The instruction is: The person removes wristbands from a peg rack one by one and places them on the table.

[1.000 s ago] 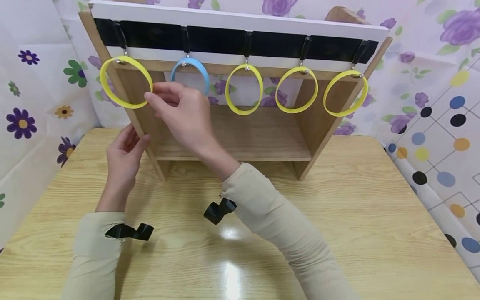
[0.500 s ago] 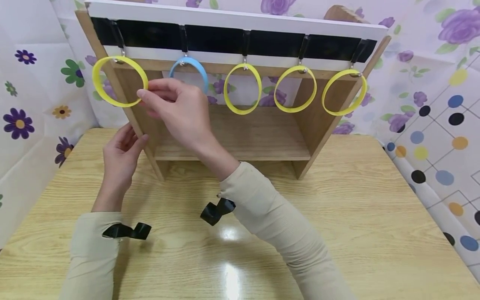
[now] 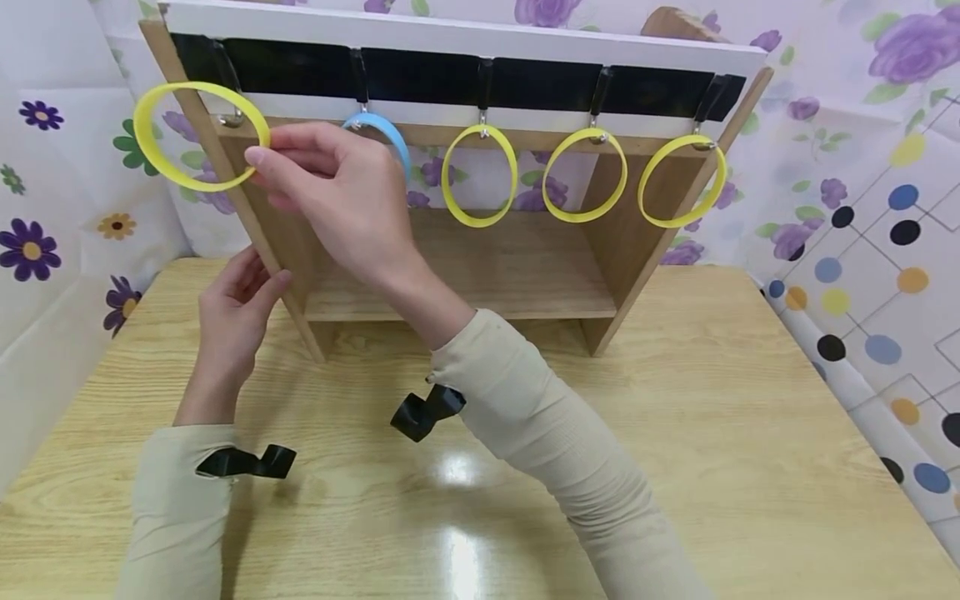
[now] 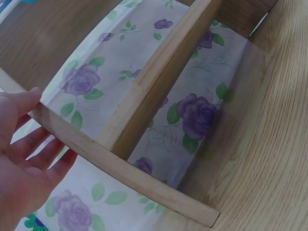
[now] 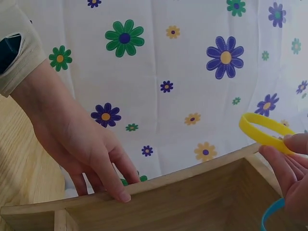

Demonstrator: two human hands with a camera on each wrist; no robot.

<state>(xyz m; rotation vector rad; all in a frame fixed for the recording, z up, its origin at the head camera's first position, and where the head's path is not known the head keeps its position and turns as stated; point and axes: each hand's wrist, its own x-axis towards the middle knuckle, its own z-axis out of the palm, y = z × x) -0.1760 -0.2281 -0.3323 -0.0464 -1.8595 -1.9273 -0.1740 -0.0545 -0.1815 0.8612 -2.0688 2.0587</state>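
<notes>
My right hand pinches a yellow ring by its right edge between thumb and fingers. In the head view the ring overlaps the leftmost metal hook, whose end shows inside the ring's outline. Low on the left, my left hand grips the side board of a wooden rack, thumb on the inner face and fingers outside, as the left wrist view shows with that hand. A blue ring hangs at the second hook, partly behind my right hand.
Three more yellow rings hang to the right, among them a middle ring and a far-right ring. A black strip runs along the rack's white top board. The rack stands on a wood-grain table before patterned cloth.
My right hand has moved the pinched yellow ring up and left, from hanging at the first hook to in front of it. The left hand keeps its grip on the side board.
</notes>
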